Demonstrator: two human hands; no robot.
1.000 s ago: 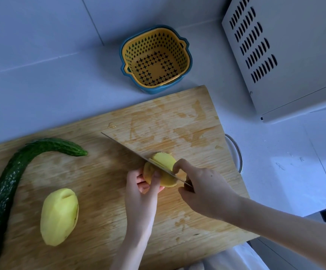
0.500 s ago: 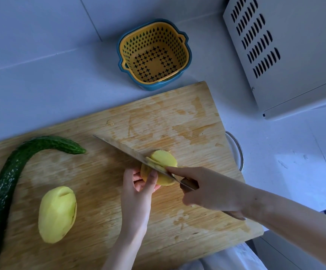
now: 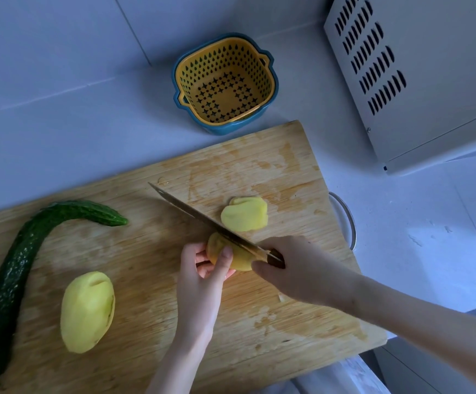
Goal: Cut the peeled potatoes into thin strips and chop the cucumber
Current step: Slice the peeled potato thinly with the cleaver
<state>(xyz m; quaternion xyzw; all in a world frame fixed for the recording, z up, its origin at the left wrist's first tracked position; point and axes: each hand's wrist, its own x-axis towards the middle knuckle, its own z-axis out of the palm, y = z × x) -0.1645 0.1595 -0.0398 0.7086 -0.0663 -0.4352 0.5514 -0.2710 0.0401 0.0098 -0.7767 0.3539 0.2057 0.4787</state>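
A wooden cutting board (image 3: 145, 265) is lying on the pale worktop (image 3: 60, 129), carrying a whole potato (image 3: 87, 311) and the cucumber (image 3: 12, 274) at its left. The left hand (image 3: 199, 282) is curling its fingers (image 3: 226, 254) round the half-cut potato (image 3: 242, 263) while the right hand (image 3: 302, 268) is gripping the knife (image 3: 191, 213) across it. Cut slices (image 3: 244, 213) are lying just beyond.

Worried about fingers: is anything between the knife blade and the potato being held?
Nothing visible. The knife in the right hand sits directly on the held potato; the left hand grips that potato, its thumb just beside the blade, not under it.
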